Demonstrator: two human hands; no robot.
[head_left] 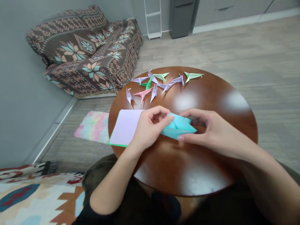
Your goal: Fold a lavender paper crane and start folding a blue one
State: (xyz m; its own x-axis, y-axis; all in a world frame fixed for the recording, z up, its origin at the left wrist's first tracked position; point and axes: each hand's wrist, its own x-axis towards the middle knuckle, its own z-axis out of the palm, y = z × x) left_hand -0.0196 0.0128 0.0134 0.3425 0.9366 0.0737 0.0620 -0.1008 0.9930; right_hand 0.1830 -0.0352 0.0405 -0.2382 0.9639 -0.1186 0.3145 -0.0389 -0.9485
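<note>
From where I stand, both hands are busy with a folded blue paper [179,126]. The left hand [151,126] grips its left end, thumb on top; the right hand [202,127] holds the other side, thumb at the near edge and fingers at the far one. The piece sits between them over the middle of a round brown table [211,90]; I can't tell whether it touches the wood.

Just beside the left hand lies a lilac sheet [126,123] with a green edge [117,144] peeking out beneath. Beyond, toward the far rim, folded paper figures lie scattered: several lilac ones [154,93], a pink one [142,94], a dark green one [148,84] and two pale green ones [192,76]. Past the table I see a fluffy pastel rug [93,126] and a sofa draped in a patterned cover [93,67].
</note>
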